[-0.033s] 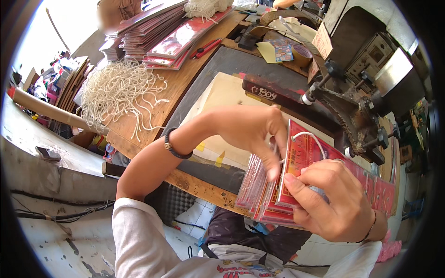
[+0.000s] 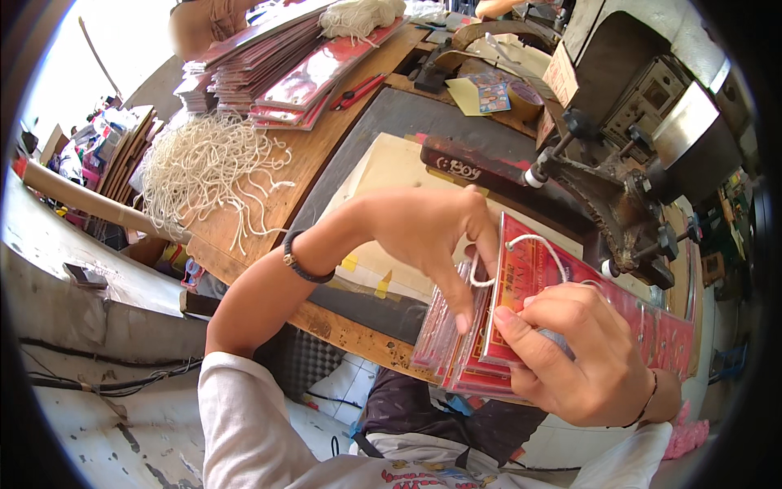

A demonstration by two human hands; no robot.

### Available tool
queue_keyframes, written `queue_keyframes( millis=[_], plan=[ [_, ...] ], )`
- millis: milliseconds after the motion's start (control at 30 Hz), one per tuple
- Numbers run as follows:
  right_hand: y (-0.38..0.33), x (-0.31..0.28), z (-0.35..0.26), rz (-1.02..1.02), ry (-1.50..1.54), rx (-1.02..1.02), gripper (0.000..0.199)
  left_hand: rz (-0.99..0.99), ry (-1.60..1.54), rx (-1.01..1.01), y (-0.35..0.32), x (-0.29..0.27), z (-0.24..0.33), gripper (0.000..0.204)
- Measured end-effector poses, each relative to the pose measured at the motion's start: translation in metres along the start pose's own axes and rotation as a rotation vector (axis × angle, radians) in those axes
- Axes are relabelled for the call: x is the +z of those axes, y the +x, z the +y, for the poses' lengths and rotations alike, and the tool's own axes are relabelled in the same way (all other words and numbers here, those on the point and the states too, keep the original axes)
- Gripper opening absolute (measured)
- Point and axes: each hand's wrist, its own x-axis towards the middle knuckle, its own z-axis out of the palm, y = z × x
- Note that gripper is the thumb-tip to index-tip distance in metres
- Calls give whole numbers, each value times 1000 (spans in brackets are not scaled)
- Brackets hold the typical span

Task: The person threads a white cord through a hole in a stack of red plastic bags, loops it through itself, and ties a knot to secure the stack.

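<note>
My right hand grips a red printed card in a clear sleeve, thumb in front and fingers behind its lower right. A white cord arcs from a hole near the card's top left corner across its face. At the card's left edge the same cord forms a small loop beside my left hand. My left fingers are curled around that loop and partly hidden by the card, while the thumb points down, away from them. Under the card is a stack of similar red sleeved cards, standing at the table's front edge.
A heap of loose white cords lies on the wooden table. Behind are piled red cards and a red cutter. A dark metal bar crosses the board, beside a machine with knobs. Another person's arm shows far left.
My left thumb has moved left, off the card's edge, and the cord loop beside it shows wider. The card and my right hand have shifted slightly left.
</note>
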Motion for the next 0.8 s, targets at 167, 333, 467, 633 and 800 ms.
queue_keyframes(
  millis=[167, 333, 467, 633, 800],
  plan=[
    [-5, -7, -2, 46, -52, 3, 43, -36, -21, -177, -2, -6, 35, 33],
    [-6, -7, 0, 92, -71, -3, 40, -24, -243, -163, -3, -3, 30, 26],
    [-6, -8, 0, 103, -70, -1, 38, 93, -345, -97, -1, 7, 29, 20],
    [-7, -6, -2, 87, -40, 15, 35, 139, -272, -181, -18, 17, 22, 18],
    [-7, -7, 2, 91, -23, 8, 43, 303, -504, -228, -13, 37, 34, 16]
  ],
)
